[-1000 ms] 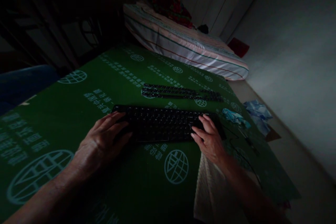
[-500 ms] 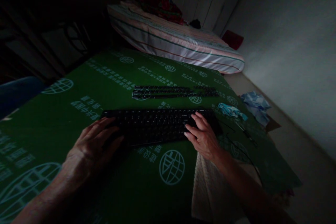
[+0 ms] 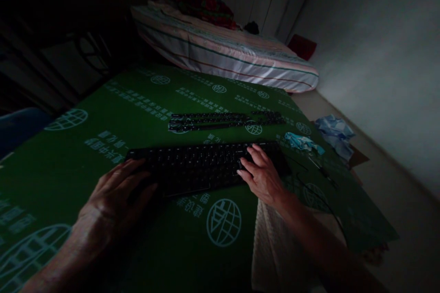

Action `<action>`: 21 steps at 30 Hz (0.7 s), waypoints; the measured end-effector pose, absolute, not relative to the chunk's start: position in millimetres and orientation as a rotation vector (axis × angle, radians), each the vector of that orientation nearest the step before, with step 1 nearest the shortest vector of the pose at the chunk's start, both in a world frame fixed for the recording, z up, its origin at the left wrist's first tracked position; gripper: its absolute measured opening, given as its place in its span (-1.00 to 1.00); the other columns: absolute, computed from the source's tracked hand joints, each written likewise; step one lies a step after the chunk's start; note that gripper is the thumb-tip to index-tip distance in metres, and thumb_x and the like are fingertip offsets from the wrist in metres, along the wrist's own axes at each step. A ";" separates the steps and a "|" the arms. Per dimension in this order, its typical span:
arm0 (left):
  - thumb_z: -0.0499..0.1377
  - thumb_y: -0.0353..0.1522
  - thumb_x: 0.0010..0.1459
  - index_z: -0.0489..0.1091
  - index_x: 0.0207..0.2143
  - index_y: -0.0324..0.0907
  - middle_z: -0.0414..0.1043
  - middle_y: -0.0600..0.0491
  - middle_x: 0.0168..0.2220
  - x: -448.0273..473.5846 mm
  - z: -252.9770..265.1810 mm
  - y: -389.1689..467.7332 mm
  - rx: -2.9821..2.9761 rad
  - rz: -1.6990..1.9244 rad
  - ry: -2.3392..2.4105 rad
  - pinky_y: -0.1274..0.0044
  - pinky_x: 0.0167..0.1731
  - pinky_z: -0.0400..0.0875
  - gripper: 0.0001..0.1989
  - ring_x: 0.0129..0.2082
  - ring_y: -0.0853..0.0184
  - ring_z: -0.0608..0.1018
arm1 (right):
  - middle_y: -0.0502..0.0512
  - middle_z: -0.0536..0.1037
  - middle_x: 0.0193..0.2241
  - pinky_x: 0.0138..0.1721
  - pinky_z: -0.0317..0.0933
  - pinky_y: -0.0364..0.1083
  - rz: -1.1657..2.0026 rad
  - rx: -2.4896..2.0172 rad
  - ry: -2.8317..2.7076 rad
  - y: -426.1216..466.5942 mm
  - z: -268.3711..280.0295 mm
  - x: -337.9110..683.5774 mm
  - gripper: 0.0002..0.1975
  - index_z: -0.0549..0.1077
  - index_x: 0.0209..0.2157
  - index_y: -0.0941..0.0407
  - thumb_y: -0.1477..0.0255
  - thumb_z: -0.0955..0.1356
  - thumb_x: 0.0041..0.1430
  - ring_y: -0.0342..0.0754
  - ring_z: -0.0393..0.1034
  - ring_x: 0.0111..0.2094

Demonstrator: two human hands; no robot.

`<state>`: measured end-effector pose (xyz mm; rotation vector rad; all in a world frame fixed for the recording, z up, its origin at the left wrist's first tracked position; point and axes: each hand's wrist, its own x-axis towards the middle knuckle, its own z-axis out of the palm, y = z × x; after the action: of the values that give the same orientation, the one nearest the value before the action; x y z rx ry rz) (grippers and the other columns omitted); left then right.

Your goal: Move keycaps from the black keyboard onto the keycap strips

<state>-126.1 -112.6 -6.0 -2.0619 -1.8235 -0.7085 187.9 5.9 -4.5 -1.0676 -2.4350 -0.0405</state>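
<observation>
A black keyboard (image 3: 192, 165) lies on the green sheet-covered surface in front of me, its surface dark and dotted with small glints. At its left end rests my left hand (image 3: 115, 192), fingers stretched out over the end and the near edge; deep shadow covers the fingertips. My right hand (image 3: 263, 176) lies over the keys towards the right end, fingers spread and fingertips touching them. Beyond the keyboard are several rows of small black pieces (image 3: 209, 121) that look like loose keycaps.
To the right lie a crumpled blue cloth (image 3: 302, 142), a slim screwdriver-like tool (image 3: 321, 171) and a black cable (image 3: 316, 192). A beige cloth (image 3: 271, 247) sits under my right forearm. Behind stands a bed with a striped sheet (image 3: 233, 59). Crumpled blue-white material (image 3: 335, 130) is near the wall.
The view has shifted slightly, so the keyboard and both hands appear a little further left. Both hands stay on the keyboard; the right fingers have hardly moved over the keys.
</observation>
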 end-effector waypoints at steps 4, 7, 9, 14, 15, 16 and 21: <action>-0.13 -0.16 0.21 0.42 -0.26 -0.31 0.37 -0.31 -0.06 -124.7 -3.0 -113.2 -2.071 -0.722 -1.820 0.14 -0.09 0.38 -0.54 0.01 -0.05 0.40 | 0.30 0.30 0.12 0.08 0.19 0.19 -0.050 -1.085 -2.428 5.1 -6.3 189.9 -0.69 0.48 -0.09 0.12 0.29 0.32 0.16 0.18 0.02 0.22; -0.12 -0.16 0.20 0.43 -0.26 -0.33 0.38 -0.33 -0.06 -124.1 -1.1 -113.8 -2.080 -0.738 -1.819 0.14 -0.09 0.38 -0.53 0.01 -0.07 0.40 | 0.27 0.28 0.13 0.09 0.18 0.19 -0.060 -1.097 -2.415 4.5 -7.0 189.5 -0.65 0.45 -0.04 0.09 0.27 0.33 0.15 0.18 0.00 0.23; -0.11 -0.16 0.19 0.43 -0.25 -0.32 0.37 -0.32 -0.05 -124.1 -0.7 -113.6 -2.076 -0.744 -1.832 0.15 -0.08 0.37 -0.54 0.02 -0.06 0.40 | 0.27 0.27 0.13 0.09 0.17 0.18 -0.067 -1.100 -2.422 4.7 -7.5 187.3 -0.65 0.45 -0.04 0.08 0.27 0.33 0.15 0.18 0.00 0.23; -0.09 -0.17 0.19 0.43 -0.25 -0.27 0.37 -0.25 -0.03 -125.3 -2.1 -112.5 -2.064 -0.738 -1.856 0.18 -0.04 0.35 -0.58 0.04 0.00 0.39 | 0.30 0.28 0.12 0.08 0.17 0.18 -0.089 -1.085 -2.454 4.9 -7.3 183.4 -0.68 0.47 -0.08 0.10 0.28 0.31 0.17 0.19 0.00 0.22; -0.08 -0.16 0.19 0.43 -0.25 -0.26 0.37 -0.24 -0.02 -125.6 -2.5 -112.5 -2.068 -0.739 -1.859 0.18 -0.04 0.36 -0.58 0.04 0.01 0.39 | 0.31 0.28 0.12 0.08 0.17 0.18 -0.091 -1.088 -2.450 4.7 -6.8 183.7 -0.68 0.47 -0.08 0.11 0.28 0.31 0.17 0.19 0.00 0.22; -0.08 -0.16 0.19 0.43 -0.25 -0.25 0.37 -0.23 -0.02 -125.8 -2.8 -112.6 -2.068 -0.745 -1.864 0.17 -0.05 0.36 -0.59 0.04 0.01 0.39 | 0.31 0.28 0.12 0.08 0.17 0.17 -0.091 -1.093 -2.440 4.4 -6.2 184.2 -0.68 0.47 -0.07 0.11 0.28 0.31 0.17 0.19 0.00 0.22; -0.09 -0.15 0.18 0.41 -0.26 -0.22 0.37 -0.22 -0.01 -125.0 -0.8 -113.1 -2.066 -0.740 -1.927 0.13 -0.07 0.37 -0.59 0.06 -0.01 0.37 | 0.28 0.28 0.12 0.09 0.15 0.18 -0.085 -1.114 -2.388 4.1 -3.7 186.1 -0.69 0.48 -0.09 0.10 0.27 0.31 0.17 0.18 0.00 0.22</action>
<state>-125.0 -113.1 -0.8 -2.0656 -1.9269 -0.7403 186.1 4.1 -3.7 -1.1144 -2.3881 -0.0845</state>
